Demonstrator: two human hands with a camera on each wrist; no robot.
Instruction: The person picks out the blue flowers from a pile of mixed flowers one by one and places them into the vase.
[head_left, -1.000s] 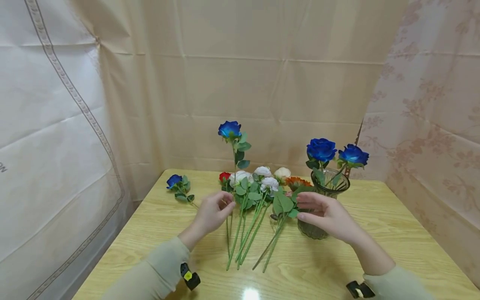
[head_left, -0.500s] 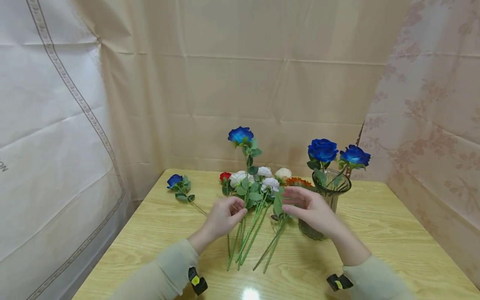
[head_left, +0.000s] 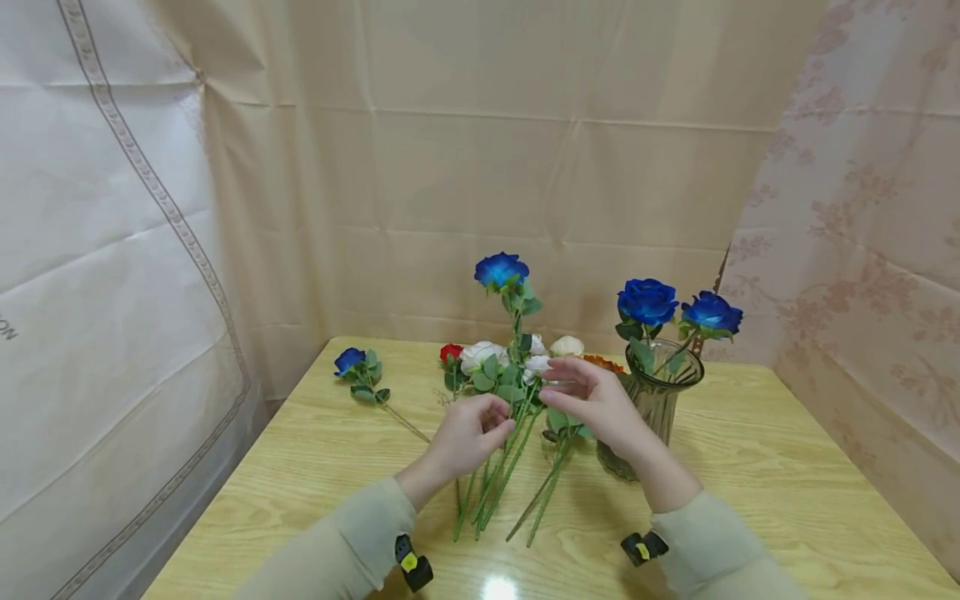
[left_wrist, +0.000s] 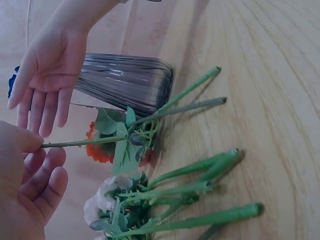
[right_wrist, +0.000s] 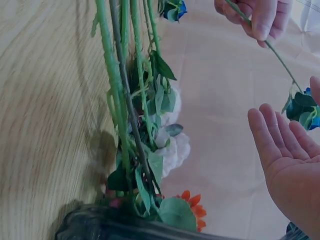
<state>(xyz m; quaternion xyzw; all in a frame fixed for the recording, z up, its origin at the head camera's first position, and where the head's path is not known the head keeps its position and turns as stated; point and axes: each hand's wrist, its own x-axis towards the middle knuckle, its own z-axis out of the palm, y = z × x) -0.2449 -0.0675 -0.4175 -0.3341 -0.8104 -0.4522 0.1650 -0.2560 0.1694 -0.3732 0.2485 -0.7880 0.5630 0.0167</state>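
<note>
My left hand (head_left: 468, 435) pinches the green stem (left_wrist: 82, 143) of a blue rose (head_left: 502, 271), which stands upright above the pile. My right hand (head_left: 592, 406) faces it from the right, its fingers extended and holding nothing. In the right wrist view the open palm (right_wrist: 295, 170) lies close to the rose's leaves (right_wrist: 302, 106). Behind the right hand stands a ribbed glass vase (head_left: 666, 392) with two blue roses, one of them the left bloom (head_left: 647, 302). Below both hands lie white flowers (head_left: 482, 357) with long green stems.
Another blue rose (head_left: 349, 362) lies at the table's left. A red flower (head_left: 451, 352), a cream flower (head_left: 567, 346) and an orange flower (head_left: 603, 363) lie among the pile. Cut stems (head_left: 543, 500) point toward the table's front. A beige cloth (head_left: 465, 167) hangs behind the table.
My left hand has carried the blue rose rightward. My right hand has moved left, away from the vase and closer to the rose. The vase and lying flowers have stayed put.
</note>
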